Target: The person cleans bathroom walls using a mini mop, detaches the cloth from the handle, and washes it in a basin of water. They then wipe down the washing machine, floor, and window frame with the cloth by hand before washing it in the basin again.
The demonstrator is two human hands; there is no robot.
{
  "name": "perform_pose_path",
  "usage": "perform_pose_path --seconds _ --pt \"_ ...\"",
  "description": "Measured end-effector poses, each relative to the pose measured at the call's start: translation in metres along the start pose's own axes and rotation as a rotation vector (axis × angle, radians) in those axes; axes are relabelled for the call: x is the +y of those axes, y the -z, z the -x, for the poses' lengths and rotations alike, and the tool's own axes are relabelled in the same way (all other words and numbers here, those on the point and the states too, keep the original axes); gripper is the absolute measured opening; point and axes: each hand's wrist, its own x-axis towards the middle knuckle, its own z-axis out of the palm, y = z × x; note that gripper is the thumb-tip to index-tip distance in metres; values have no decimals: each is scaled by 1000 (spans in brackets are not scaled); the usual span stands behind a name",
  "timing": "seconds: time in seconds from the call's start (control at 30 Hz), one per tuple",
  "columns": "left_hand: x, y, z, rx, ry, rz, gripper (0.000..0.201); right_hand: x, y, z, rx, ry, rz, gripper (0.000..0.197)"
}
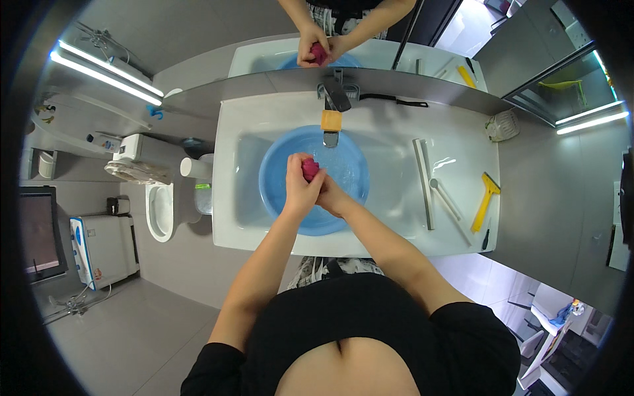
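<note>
Over the round blue basin (267, 181) in the white sink, both my hands come together around a crumpled dark pink cloth (310, 169). My left hand (300, 187) is closed on it, with part of the cloth bulging out between thumb and fingers. Pressed against its lower right side, my right hand (332, 197) is closed too; its fingertips are hidden behind the left hand. Water lies in the basin below. Just beyond the hands, the faucet (337, 99) reaches over the basin's far rim, with a yellow block (331, 121) on its spout.
On the right counter lie white bars (423, 185), a white stick with a round end (446, 199) and a yellow scraper (487, 201). A black-handled tool (394, 100) rests behind the faucet. A mirror (264, 26) spans the back; a toilet (160, 211) stands left.
</note>
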Motion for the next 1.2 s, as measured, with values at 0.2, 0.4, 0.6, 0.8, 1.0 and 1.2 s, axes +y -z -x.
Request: perform_pose_path --seconds 0.2,0.4,0.6,0.8,1.0,1.2 --pt "16 4 -12 127 295 560 13 -18 -23 9 16 -110 90 33" --pt "18 12 -17 70 467 776 14 -7 -21 1 127 -58 377 30" --pt "32 14 -21 53 587 754 38 -1 -30 -3 197 36 536 25" --pt "15 4 -18 -15 215 109 56 25 -36 -12 121 285 360 29" --pt "33 -2 -4 -367 -98 -493 40 62 -16 -23 -138 78 169 33" --pt "31 15 -2 -81 -84 -381 34 5 -38 1 63 189 632 40"
